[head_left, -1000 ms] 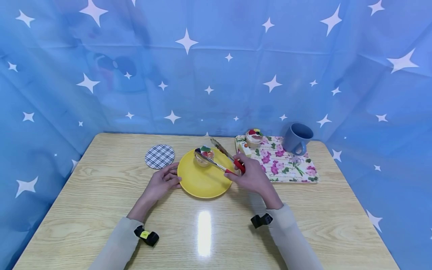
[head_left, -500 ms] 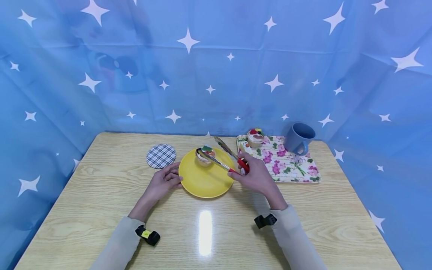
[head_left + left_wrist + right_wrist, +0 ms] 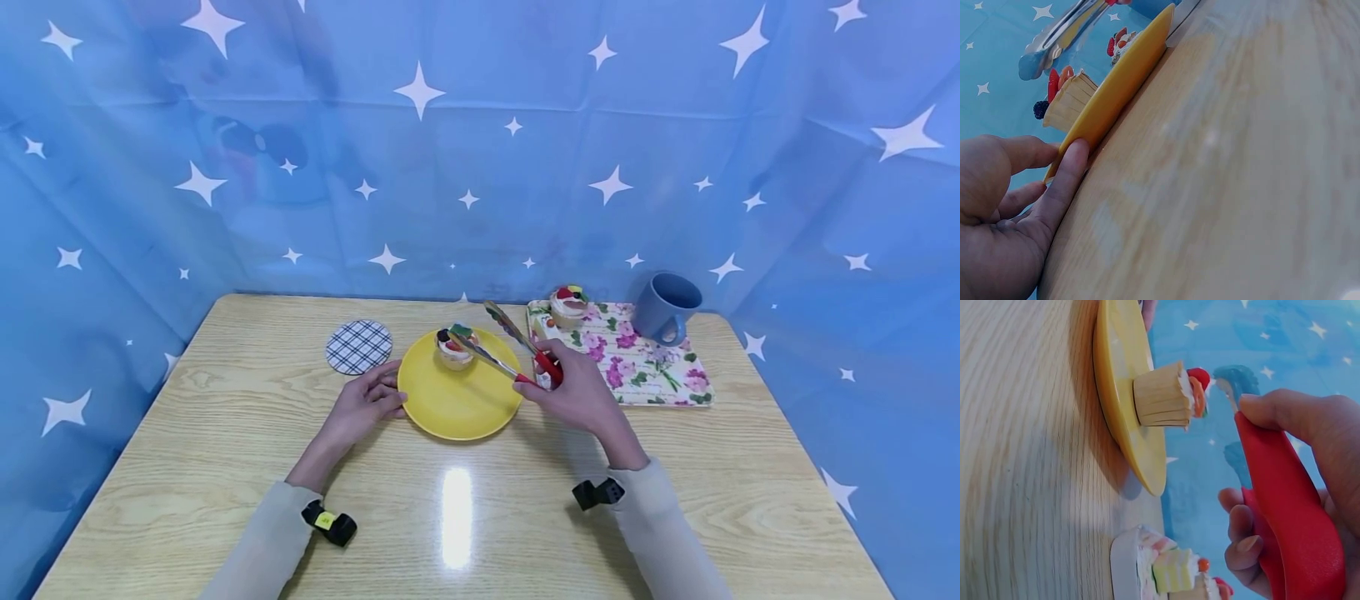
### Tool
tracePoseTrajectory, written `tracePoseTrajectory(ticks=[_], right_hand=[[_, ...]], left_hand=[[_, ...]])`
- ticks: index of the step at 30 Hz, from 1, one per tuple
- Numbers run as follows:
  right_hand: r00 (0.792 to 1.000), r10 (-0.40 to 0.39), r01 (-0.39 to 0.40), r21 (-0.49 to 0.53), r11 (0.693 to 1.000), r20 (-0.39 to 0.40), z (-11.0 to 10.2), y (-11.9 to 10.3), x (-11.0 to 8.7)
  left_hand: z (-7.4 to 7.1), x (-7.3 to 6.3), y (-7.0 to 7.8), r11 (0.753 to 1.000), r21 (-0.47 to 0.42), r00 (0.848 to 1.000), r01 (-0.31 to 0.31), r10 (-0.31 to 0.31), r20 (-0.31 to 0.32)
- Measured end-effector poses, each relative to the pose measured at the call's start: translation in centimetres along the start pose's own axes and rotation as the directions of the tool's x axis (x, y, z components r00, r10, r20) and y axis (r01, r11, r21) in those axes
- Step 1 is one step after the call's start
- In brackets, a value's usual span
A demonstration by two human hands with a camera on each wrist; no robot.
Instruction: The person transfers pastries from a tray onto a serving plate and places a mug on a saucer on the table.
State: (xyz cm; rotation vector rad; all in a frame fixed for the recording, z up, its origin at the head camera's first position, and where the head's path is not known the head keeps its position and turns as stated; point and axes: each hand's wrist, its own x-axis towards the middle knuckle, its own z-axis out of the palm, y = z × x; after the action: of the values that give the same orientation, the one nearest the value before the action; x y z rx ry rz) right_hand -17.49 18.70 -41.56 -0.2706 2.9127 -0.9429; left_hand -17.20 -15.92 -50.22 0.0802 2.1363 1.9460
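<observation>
My left hand (image 3: 363, 402) pinches the left rim of the yellow plate (image 3: 459, 412) between thumb and fingers. Toward the back of this plate stands a toy cupcake (image 3: 1163, 399) topped with red and orange fruit, a blackberry and a green leaf. My right hand (image 3: 576, 390) grips metal tongs by their red handles (image 3: 1285, 506). The arms of the tongs (image 3: 1054, 44) are spread apart with nothing between them. In the head view their nearer tip overlaps the cupcake's topping; both wrist views show the tips above the cupcake, apart from it.
A flowered tray (image 3: 652, 383) lies at the back right, bearing a blue mug (image 3: 656, 308), a second toy cupcake (image 3: 567, 315) and a small yellow cake piece (image 3: 1175, 572). A round plaid coaster (image 3: 358, 347) lies left of the plate. A starred blue curtain (image 3: 480, 150) hangs behind the table.
My right hand has moved to the right with the tongs, whose tips have drawn off the cupcake. The cupcake stays on the plate. My left hand keeps its hold on the rim.
</observation>
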Motion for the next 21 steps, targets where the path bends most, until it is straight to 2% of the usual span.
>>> tracePoseTrajectory(ticks=[21], right_hand=[[0.999,0.008,-0.009,-0.021,1.000,-0.048,-1.0,1.4,-0.6]], left_hand=[[0.1,-0.1,0.2,1.000,0.011,1.000,-0.005,0.005,0.005]])
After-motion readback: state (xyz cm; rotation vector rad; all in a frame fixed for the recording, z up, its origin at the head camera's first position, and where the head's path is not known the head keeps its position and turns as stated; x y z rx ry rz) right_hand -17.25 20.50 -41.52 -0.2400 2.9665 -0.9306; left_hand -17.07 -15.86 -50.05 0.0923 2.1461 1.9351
